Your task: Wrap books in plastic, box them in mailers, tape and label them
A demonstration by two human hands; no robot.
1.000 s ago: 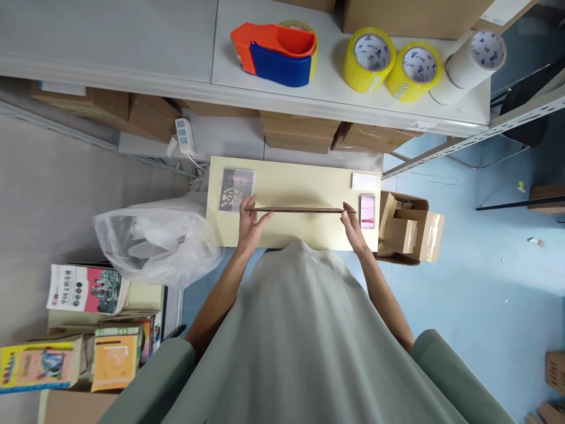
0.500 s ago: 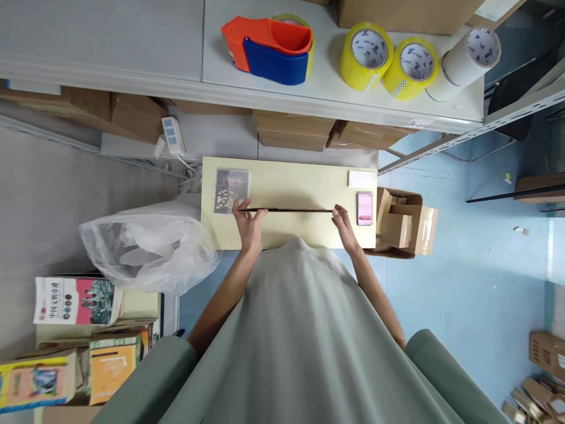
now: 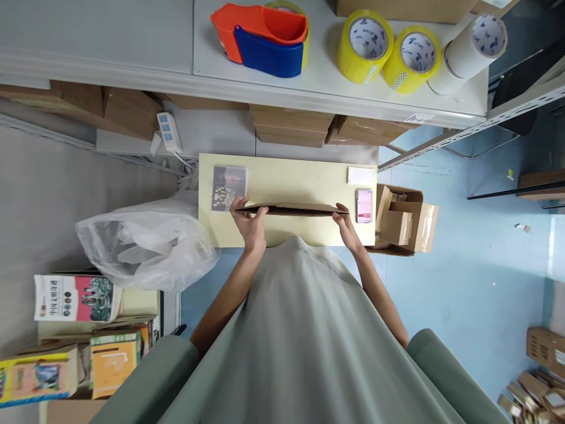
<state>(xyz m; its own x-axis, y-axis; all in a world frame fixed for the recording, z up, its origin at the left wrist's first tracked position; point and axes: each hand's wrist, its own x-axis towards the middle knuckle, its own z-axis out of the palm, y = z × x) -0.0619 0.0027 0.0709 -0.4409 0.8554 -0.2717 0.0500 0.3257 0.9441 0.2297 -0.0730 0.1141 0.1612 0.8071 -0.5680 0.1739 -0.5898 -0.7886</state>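
Note:
Both hands hold a flattened cardboard box (image 3: 300, 208) by its two ends, above the pale yellow table (image 3: 282, 174). It is seen nearly edge-on, with a narrow dark gap between its layers. My left hand (image 3: 251, 227) pinches the left end, thumb on the near side and fingers on the far side. At the right end my right hand (image 3: 346, 228) grips in the same way. Left of the box lies a dark printed sheet in a clear sleeve (image 3: 229, 187). A phone with a pink screen (image 3: 364, 206) and a white card (image 3: 361, 175) lie on the right.
An orange and blue tape dispenser (image 3: 265, 41) and yellow tape rolls (image 3: 365, 44) stand on the shelf ahead. Left of the table is a clear plastic bag (image 3: 150, 241), with stacked books (image 3: 79, 297) nearer me. An open carton (image 3: 417, 227) holds smaller boxes on the right.
The cardboard has tilted from a thin line to show more of its face, and its layers have parted slightly in the middle. Both hands keep their hold at the ends.

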